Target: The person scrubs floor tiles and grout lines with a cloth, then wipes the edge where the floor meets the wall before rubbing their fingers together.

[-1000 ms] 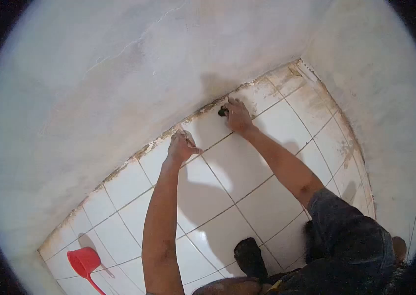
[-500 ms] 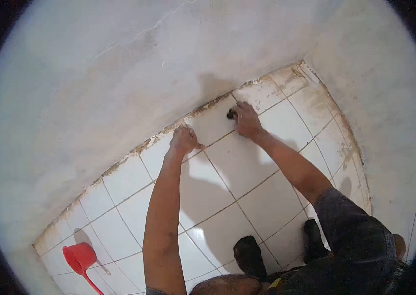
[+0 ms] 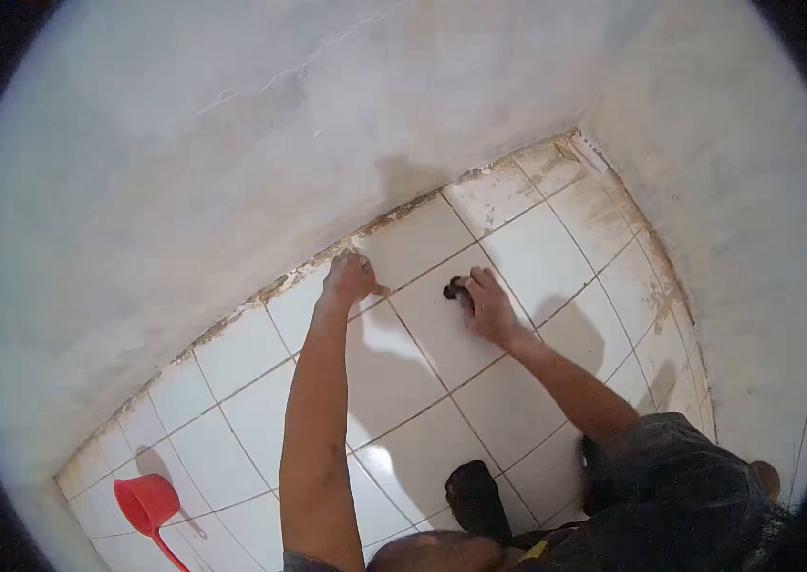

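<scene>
My right hand is closed round a small dark object, pressed to the white floor tiles a little way out from the wall. What the object is cannot be made out. To the left, my left hand rests by the crumbling brown edge where floor meets wall. Its fingers are curled and the thumb points right, towards the grout line; whether it holds anything is hidden.
A red dipper with a long handle lies on the tiles at the lower left. A white wall rises beyond the floor edge. Dirt stains mark the right corner. A dark-covered foot stands at the bottom.
My right hand has moved back from near the wall, down the tiles towards my body, with the dark object in it. My left hand stays nearly where it was.
</scene>
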Action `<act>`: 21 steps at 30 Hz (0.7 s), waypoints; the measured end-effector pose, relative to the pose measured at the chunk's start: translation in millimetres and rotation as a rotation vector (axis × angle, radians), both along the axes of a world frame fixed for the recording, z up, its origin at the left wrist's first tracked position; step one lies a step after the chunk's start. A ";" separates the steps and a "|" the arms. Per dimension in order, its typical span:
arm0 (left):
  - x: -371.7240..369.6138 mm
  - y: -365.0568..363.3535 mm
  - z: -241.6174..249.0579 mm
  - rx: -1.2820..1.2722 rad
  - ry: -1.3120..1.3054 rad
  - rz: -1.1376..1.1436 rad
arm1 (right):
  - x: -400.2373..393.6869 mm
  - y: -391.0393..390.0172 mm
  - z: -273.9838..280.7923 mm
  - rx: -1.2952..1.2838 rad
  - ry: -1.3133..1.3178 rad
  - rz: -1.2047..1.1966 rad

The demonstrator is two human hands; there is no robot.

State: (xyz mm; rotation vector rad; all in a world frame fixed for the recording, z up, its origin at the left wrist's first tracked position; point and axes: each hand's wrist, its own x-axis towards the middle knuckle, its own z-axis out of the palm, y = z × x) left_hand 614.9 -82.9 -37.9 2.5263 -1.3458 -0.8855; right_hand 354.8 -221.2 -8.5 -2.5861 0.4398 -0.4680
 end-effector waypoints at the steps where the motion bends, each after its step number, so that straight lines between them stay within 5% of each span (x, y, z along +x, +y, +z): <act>1: 3.0 -0.5 2.3 0.052 0.066 -0.024 | -4.8 7.3 0.1 0.022 0.001 -0.011; 5: 21.1 -2.4 -70.1 -0.107 -0.060 -0.033 | -18.7 29.1 8.6 0.081 -0.031 -0.079; 9: 16.7 -7.1 -59.9 -0.097 -0.091 0.023 | -33.2 30.6 20.6 0.252 -0.046 0.012; 12: 2.3 -8.5 -13.3 -0.033 0.014 0.079 | -49.2 8.0 56.2 0.287 0.209 0.125; 15: -10.4 -3.7 -0.1 -0.058 -0.102 0.051 | -73.4 -32.1 112.3 -0.093 0.332 0.236; 17: -32.0 8.1 0.5 -0.146 -0.230 0.073 | -99.8 -75.3 152.3 -0.110 0.530 0.356; 21: -86.5 18.8 35.4 -0.363 -0.401 0.183 | -149.0 -114.5 268.5 -0.325 1.024 0.219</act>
